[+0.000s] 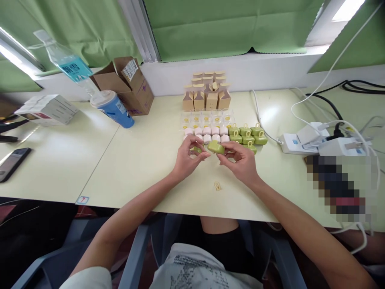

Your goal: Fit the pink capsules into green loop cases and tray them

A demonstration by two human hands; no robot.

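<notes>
My right hand (240,160) grips a small, glossy green case (215,147) by its right end, lifted just above the table. My left hand (189,158) is at the case's left, thumb and forefinger brought together in a ring; whether anything small sits between the tips is hidden. Another green piece shows behind the left fingers. Closer to me lies a loose yellow loop (217,186). Beyond my hands stand rows of pale pink pieces (207,131), and to their right several green cases (248,139) with yellow loops on top.
Clear plastic pieces with yellow marks (206,119) and small kraft boxes (211,100) stand farther back. Power strips (296,143) with cables are at right. A blue cup (116,110), plastic bottle (73,68), cardboard box (136,90) and phone (13,163) are at left.
</notes>
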